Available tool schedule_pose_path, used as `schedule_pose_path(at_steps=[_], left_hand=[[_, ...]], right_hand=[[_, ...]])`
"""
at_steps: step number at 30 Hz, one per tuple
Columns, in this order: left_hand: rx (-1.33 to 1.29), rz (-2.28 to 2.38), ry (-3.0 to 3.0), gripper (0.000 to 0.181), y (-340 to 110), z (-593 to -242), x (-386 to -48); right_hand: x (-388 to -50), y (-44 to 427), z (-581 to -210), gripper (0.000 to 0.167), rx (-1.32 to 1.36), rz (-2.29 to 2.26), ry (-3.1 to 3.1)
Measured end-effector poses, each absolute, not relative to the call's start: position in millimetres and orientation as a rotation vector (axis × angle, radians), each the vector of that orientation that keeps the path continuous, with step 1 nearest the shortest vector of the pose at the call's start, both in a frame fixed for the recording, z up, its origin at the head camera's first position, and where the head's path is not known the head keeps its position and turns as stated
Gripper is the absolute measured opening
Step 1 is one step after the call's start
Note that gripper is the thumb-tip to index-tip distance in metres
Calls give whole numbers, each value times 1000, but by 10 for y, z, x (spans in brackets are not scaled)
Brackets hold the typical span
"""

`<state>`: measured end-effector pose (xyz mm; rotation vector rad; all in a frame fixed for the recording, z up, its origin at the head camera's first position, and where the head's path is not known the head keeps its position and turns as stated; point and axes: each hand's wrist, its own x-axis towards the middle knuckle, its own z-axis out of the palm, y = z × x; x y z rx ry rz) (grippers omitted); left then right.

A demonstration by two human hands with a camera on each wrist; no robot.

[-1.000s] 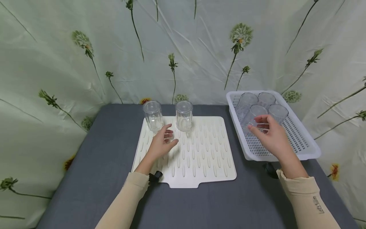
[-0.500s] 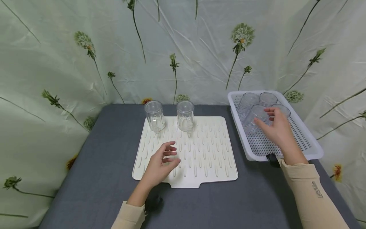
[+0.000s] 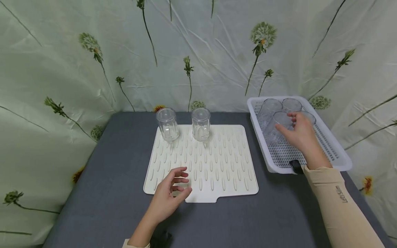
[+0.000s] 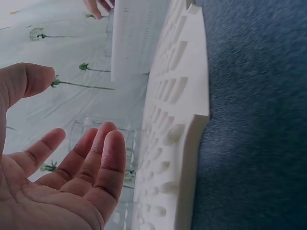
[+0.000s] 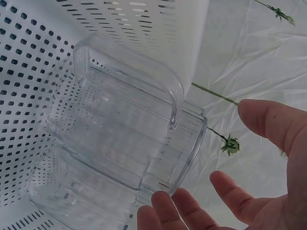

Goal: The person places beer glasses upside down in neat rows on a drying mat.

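My right hand (image 3: 299,134) hovers over the white basket (image 3: 270,162), its fingers loosely bent and the thumb apart. Beneath it stand several clear glass mugs; the nearest mug (image 3: 280,120) is beside my thumb. In the right wrist view, the fingertips (image 5: 162,208) overlap the rim of a mug with a handle (image 5: 129,57); whether they touch it I cannot tell. My left hand (image 3: 169,196), relaxed and holding nothing, is over the near-left edge of the cream drying mat (image 3: 229,155). Two mugs stand upside down at the mat's back, a left mug (image 3: 168,124) and a right mug (image 3: 201,124).
A grey cloth (image 3: 235,220) covers the table. Behind it hangs a flower-printed curtain (image 3: 223,62). The basket's raised wall (image 3: 258,137) stands just right of the mat, with a narrow strip of cloth between them.
My left hand has drawn back from beside the two mugs towards the mat's near-left edge. The right hand has shifted slightly right and farther in over the mugs in the basket.
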<state>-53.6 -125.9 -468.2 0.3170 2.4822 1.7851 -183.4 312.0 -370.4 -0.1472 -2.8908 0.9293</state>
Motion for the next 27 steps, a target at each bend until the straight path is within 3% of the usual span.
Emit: schedule_pose_path(at_steps=[15, 27], left_hand=[[293, 1813, 2513, 63, -1337, -4707, -347], [268, 1784, 2512, 63, -1341, -4715, -339]], right_hand=[[-2039, 3256, -3637, 86, -75, 814, -3012], [-2163, 3243, -3616, 79, -54, 746, -3042]])
